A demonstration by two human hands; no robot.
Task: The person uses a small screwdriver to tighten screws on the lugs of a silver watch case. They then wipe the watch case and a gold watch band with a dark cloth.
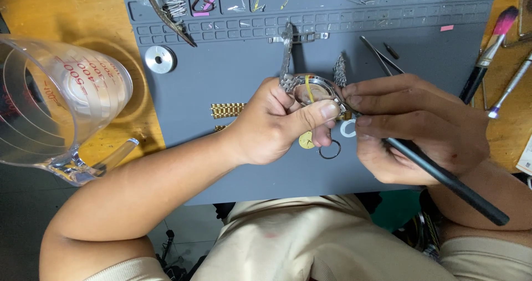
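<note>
Black tool [443,176] in right hand [421,126], left hand [277,120] gripping watch [310,88]

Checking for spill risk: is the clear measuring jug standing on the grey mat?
No. The measuring jug stands on the wooden tabletop, left of the grey mat.

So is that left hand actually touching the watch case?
Touching. The head view shows the left hand gripping the watch case, its thumb pressed against the rim.

- Clear plastic measuring jug [55,104]: left side cut off by frame edge.
- Long black tool [443,176]: working tip hidden behind right hand [415,129].
- Small parts in grey mat's top trays [244,1]: too small to identify.
</note>
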